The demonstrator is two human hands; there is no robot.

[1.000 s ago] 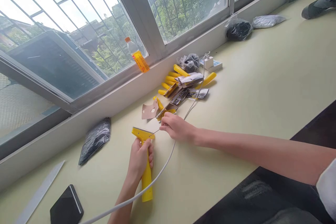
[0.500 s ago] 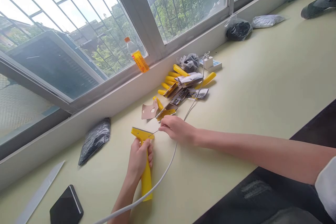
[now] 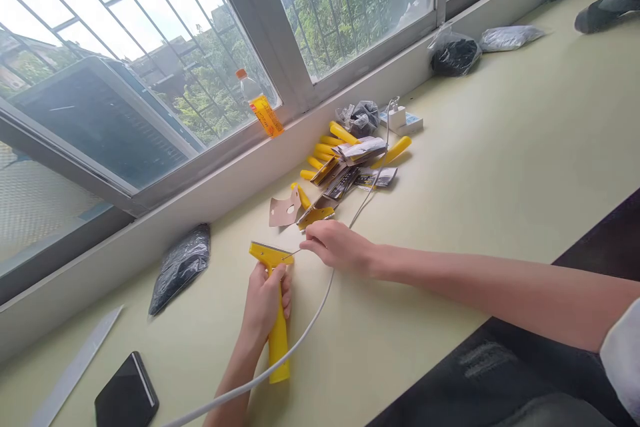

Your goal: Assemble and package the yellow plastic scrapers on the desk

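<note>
My left hand (image 3: 264, 295) is closed around the neck of a yellow scraper (image 3: 279, 347), whose wide head with a metal blade edge points away from me. Small screws show on that head. From my right hand (image 3: 336, 245), fingers pinched together, a thin metal driver shaft (image 3: 292, 255) sticks out, and its tip meets the right side of the scraper head. The driver's handle is hidden in my fingers. A white cable (image 3: 300, 345) runs under my right hand and passes across the scraper's handle and my left forearm.
Beyond my hands lies a pile of yellow scrapers (image 3: 345, 133) with cardboard packaging (image 3: 284, 209). A power strip with a plug (image 3: 399, 119) sits behind it. At left are a black plastic-wrapped packet (image 3: 183, 270), a phone (image 3: 126, 392) and a flat strip (image 3: 80, 363). A bottle (image 3: 261, 107) stands by the window.
Hardly anything differs. My right hand has shifted very slightly left with the driver, and the near part of the cable has moved a little left. The scraper stays in my left hand.
</note>
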